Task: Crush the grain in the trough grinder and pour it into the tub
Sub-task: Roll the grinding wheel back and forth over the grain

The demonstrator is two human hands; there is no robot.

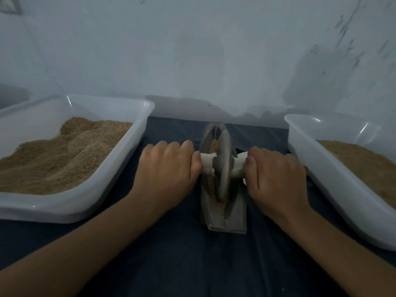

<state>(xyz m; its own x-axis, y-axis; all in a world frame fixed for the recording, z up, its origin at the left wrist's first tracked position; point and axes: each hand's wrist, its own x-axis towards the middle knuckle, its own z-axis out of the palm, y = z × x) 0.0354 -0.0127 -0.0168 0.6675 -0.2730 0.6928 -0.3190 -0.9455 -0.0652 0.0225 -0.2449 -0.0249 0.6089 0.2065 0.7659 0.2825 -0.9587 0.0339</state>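
A metal trough grinder (234, 219) stands lengthwise on the dark cloth in the middle. Its grey wheel (224, 166) sits upright in the groove, with brown grain (214, 144) lying in the trough before and behind it. A white axle handle (206, 160) runs through the wheel. My left hand (166, 166) grips the left end of the handle and my right hand (276, 176) grips the right end. A white tub (120, 176) with a heap of brown grain stands to the left. A second white tub (317, 168) with grain stands to the right.
A dark blue cloth (175, 254) covers the table. A pale wall (192, 61) rises directly behind the grinder and tubs. Both tubs sit close to my forearms, leaving a narrow lane around the grinder.
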